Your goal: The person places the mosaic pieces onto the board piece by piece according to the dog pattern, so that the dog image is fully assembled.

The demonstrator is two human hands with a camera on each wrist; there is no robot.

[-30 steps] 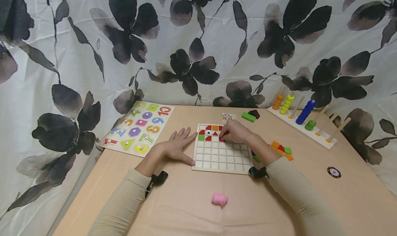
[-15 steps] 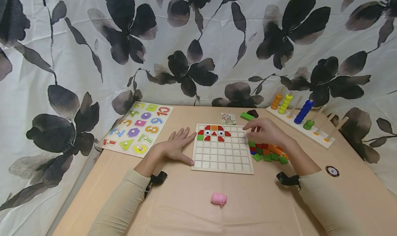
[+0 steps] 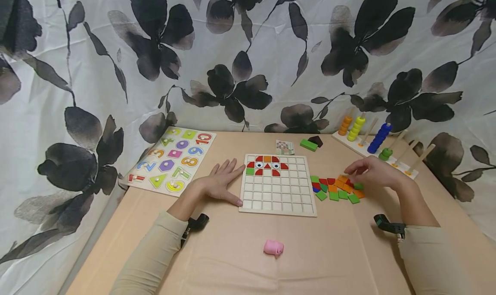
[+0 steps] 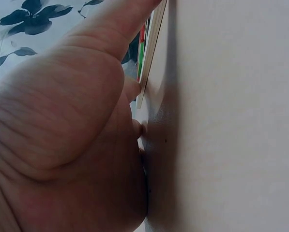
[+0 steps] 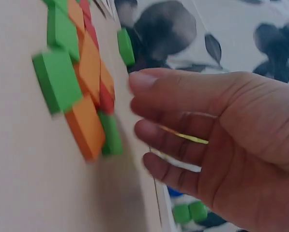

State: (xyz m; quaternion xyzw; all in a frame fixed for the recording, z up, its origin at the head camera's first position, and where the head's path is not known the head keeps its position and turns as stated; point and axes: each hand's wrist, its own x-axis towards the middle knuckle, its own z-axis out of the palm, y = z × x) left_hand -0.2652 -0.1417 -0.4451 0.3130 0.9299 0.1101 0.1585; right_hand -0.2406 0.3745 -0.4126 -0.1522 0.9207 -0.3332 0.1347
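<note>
A pale wooden grid board (image 3: pixel 277 191) lies mid-table, its upper-left squares filled with red, orange, green and eye-patterned tiles. My left hand (image 3: pixel 217 185) rests beside its left edge, fingers spread, thumb and index touching the board; the left wrist view shows the palm (image 4: pixel 62 111) close to the table. To the right of the board lies a pile of tiles in green, orange, red and blue, among them a green tile (image 3: pixel 353 199). Over the pile's right end hovers my right hand (image 3: pixel 373 172), fingers loosely bent and holding nothing; in the right wrist view it is apart from an orange tile (image 5: pixel 85 126).
A number puzzle board (image 3: pixel 168 161) lies back left. Behind the grid board are a small picture card (image 3: pixel 284 147), a green block (image 3: pixel 308 145) and a dark piece (image 3: pixel 315 141). A peg stand with coloured beads (image 3: pixel 381 139) stands back right. A pink toy (image 3: pixel 273 248) sits in front.
My right hand has left the grid board and moved right to above the tile pile. A second eye tile and a red tile beside it now show on the board. My left hand has stayed put.
</note>
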